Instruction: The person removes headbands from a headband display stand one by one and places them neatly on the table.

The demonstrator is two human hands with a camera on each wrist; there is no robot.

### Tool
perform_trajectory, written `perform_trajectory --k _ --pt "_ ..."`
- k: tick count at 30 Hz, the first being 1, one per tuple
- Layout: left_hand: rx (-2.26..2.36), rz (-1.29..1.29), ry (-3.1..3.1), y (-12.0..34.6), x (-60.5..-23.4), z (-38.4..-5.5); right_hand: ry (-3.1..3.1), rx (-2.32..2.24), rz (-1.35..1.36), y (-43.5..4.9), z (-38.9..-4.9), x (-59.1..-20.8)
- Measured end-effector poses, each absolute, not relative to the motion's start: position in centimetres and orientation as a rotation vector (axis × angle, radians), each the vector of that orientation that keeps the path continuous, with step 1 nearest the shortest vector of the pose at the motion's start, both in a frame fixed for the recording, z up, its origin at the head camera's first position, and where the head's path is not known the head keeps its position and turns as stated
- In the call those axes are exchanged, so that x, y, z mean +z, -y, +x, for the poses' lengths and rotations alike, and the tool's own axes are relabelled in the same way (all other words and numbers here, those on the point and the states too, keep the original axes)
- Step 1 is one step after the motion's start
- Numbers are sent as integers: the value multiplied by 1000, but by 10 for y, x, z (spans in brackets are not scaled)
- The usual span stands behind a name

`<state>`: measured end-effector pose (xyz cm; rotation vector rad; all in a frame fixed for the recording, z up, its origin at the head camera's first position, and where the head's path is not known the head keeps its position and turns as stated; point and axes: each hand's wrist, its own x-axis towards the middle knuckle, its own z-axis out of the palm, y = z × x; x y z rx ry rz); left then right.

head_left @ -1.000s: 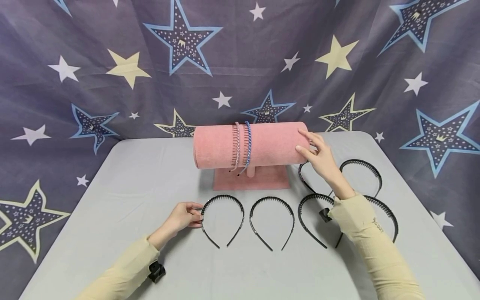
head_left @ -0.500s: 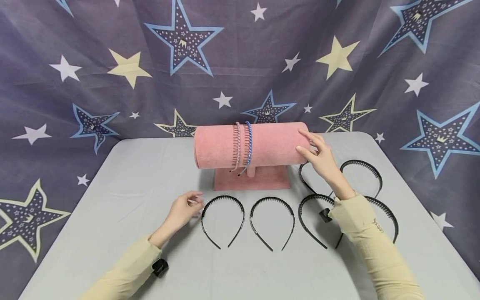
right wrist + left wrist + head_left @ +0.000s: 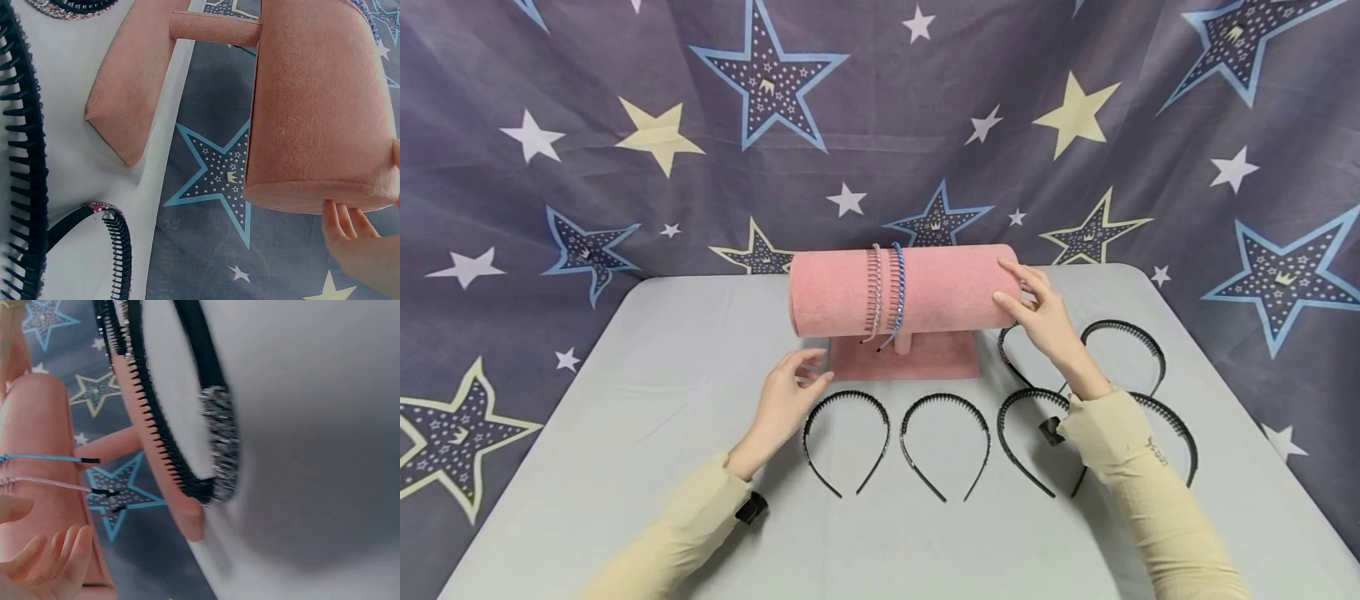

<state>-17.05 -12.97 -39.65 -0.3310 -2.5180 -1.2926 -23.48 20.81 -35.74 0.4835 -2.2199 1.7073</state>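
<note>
A pink headband display stand [image 3: 955, 287] with a padded roll stands at the back of the table. My right hand [image 3: 1041, 312] holds the roll's right end, the thumb on its front and the fingers over the end; the right wrist view shows fingers [image 3: 350, 222] against the end face. Round the roll's middle sit a pale pink headband [image 3: 874, 292] and a blue headband [image 3: 899, 292], side by side. My left hand [image 3: 784, 400] hovers with nothing in it, loosely bent, left of a black toothed headband [image 3: 847, 393] and before the stand's base [image 3: 850, 360].
A second black headband [image 3: 943, 397] lies to the right of the first. Several more, including one headband [image 3: 1123, 325], lie under and beside the right forearm. The grey table [image 3: 880, 550] meets a star-patterned curtain [image 3: 865, 125] behind.
My left hand has let go of the front left black headband and moved up and to the right, towards the stand. The right hand stays on the roll's end.
</note>
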Motion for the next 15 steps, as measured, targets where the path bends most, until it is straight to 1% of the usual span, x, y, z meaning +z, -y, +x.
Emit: perform_trajectory --k 9,15 --pt "-1238 -343 2407 106 -381 -175 2221 1729 466 -198 -218 -337" --pt "-1163 -377 2314 92 -379 -177 2224 1729 466 -198 -218 -338"
